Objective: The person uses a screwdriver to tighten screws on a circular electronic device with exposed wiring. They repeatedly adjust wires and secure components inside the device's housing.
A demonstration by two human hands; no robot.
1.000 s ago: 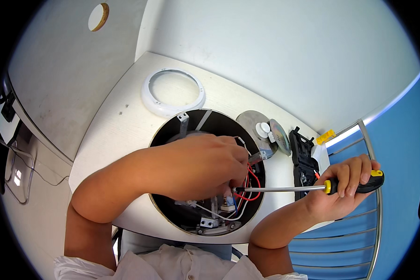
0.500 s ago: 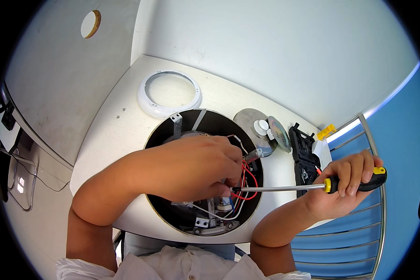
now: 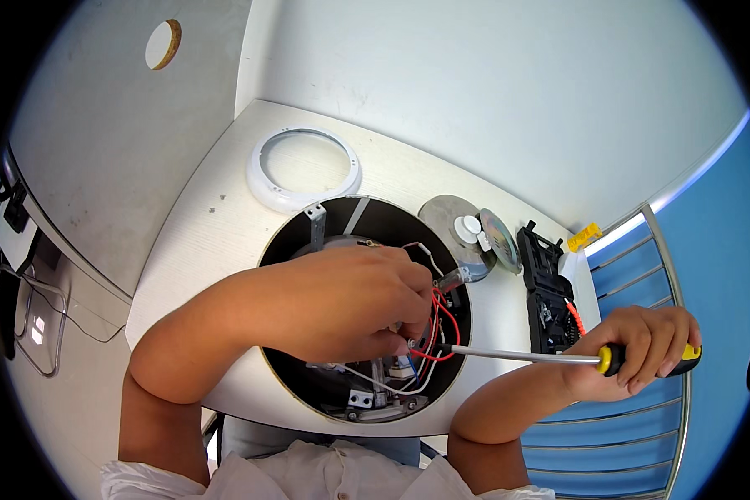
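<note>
A round, dark-walled appliance shell (image 3: 277, 364) stands open on the white table, with brackets and red, white and blue wires (image 3: 447, 357) inside. Over its opening, my left hand (image 3: 367, 292) is closed, thumb and fingers pinched together. A tiny shiny metal piece shows at the fingertips, too small to name surely. To the right, my right hand (image 3: 637, 348) grips the yellow-and-black handle of a screwdriver (image 3: 525, 357). Its shaft lies almost level and points left; the dark tip is over the wires, a little apart from my left fingertips.
A white ring (image 3: 264, 187) lies behind the shell on the table (image 3: 217, 250). At the back right are a grey metal disc (image 3: 443, 214) with a white knob, a shiny disc (image 3: 500, 242) and an open black tool case (image 3: 542, 287). A metal-railed chair (image 3: 675, 300) stands at the right.
My right hand has moved right and down with the screwdriver. The screwdriver's tip has come away from my left fingertips. My left hand has stayed almost still.
</note>
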